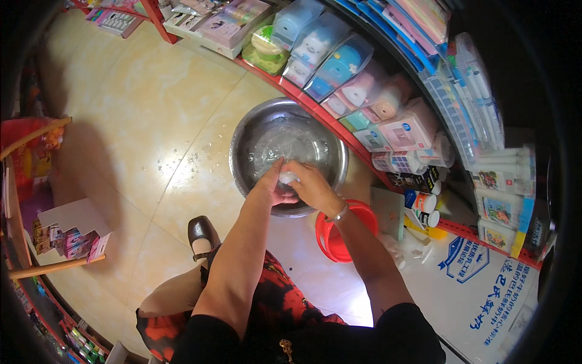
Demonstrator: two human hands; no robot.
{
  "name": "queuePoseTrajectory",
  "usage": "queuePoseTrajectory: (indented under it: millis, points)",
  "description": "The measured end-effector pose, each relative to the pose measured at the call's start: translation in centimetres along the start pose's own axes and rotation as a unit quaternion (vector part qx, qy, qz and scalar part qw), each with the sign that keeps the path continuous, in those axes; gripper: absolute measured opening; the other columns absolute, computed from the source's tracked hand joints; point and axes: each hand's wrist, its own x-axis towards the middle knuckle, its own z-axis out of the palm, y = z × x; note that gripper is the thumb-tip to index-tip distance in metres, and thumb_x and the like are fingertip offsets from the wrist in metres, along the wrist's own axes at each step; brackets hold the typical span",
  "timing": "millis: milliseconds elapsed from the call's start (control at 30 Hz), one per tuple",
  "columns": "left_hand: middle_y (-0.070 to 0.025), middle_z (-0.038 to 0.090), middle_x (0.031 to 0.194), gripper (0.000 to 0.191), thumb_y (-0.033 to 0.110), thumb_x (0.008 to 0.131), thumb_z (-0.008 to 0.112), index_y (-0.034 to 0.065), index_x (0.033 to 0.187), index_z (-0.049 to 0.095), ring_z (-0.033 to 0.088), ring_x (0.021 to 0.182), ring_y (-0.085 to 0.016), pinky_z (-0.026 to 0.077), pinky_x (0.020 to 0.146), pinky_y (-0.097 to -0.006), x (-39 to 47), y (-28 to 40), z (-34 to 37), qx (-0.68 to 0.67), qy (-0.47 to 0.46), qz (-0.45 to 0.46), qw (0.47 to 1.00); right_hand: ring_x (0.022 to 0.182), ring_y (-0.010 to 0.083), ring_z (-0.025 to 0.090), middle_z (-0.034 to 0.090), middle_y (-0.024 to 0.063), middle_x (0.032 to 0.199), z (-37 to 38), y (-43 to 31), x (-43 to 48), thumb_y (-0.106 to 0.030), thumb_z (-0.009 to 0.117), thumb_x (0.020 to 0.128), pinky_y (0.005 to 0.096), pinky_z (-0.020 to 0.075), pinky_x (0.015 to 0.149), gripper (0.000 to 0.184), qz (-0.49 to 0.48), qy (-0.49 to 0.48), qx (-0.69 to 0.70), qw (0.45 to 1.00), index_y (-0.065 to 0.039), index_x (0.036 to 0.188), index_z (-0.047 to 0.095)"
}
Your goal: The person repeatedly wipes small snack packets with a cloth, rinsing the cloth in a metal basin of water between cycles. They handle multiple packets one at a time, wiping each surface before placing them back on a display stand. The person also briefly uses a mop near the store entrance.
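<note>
A round stainless steel basin (241, 168) stands on the floor in front of me, with clear water (286, 136) in it. Both my hands meet above its near side. Between them is a small white wet thing (287, 177), perhaps a cloth; the fingers hide most of it. My right hand (313, 184) curls around it from the right, with a bracelet on the wrist. From the left, my left hand (273, 182) cups it, thumb on the far side and fingers underneath. Close to my right forearm stands a red plastic bucket (323, 236).
A red-edged shelf (313, 107) with boxed pencil sharpeners (338, 66) touches the basin's far right side. Water drops (182, 159) wet the tiled floor (136, 100). A white printed board (459, 291) lies at right. To the left is a wooden-framed rack (59, 266) with small packets.
</note>
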Motion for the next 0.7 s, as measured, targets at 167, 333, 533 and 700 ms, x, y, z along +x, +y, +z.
queuePoseTrajectory:
  millis: [167,333,533,700]
  points:
    - [-0.0177,0.061,0.108,0.051,0.027,0.088,0.069,-0.0009,0.124,0.047,0.063,0.094,-0.031,0.055,0.075,-0.0483,2.2,0.2,-0.8,-0.144,-0.102,0.051,0.983,0.093,0.0363,0.06,0.064,0.0174,0.1,-3.1,-3.6,-2.5,-0.001,0.064,0.08,0.0417,0.0478,0.086,0.027,-0.112,-0.005,0.02,0.993,-0.005,0.106,0.058]
    - [-0.0102,0.065,0.086,0.03,0.024,0.088,0.07,-0.002,0.102,0.061,0.063,0.075,-0.02,0.053,0.066,-0.0382,2.5,-0.4,0.2,-0.015,0.068,0.215,0.974,0.09,0.0172,0.063,0.064,0.0068,0.098,-2.7,-0.7,-2.0,-0.01,0.066,0.088,0.0313,0.0528,0.08,0.027,0.086,0.015,0.286,0.954,-0.002,0.112,0.058]
    - [-0.0099,0.069,0.095,0.046,0.039,0.086,0.071,-0.0021,0.106,0.065,0.065,0.084,-0.016,0.05,0.073,-0.0301,-1.5,-0.1,1.8,0.27,-0.052,0.32,0.907,0.09,0.0181,0.062,0.06,0.0099,0.097,-1.6,4.6,1.7,-0.025,0.067,0.09,0.0341,0.0565,0.074,0.035,0.268,0.085,0.492,0.824,0.005,0.103,0.057]
    - [-0.0127,0.068,0.103,0.052,0.033,0.083,0.076,-0.0013,0.117,0.056,0.065,0.097,-0.024,0.05,0.082,-0.0338,-0.5,-1.0,0.5,0.541,0.007,0.428,0.724,0.086,0.0189,0.063,0.06,0.01,0.096,-0.8,6.3,3.4,-0.026,0.067,0.089,0.0357,0.0576,0.074,0.036,0.326,0.067,0.354,0.874,0.007,0.102,0.058]
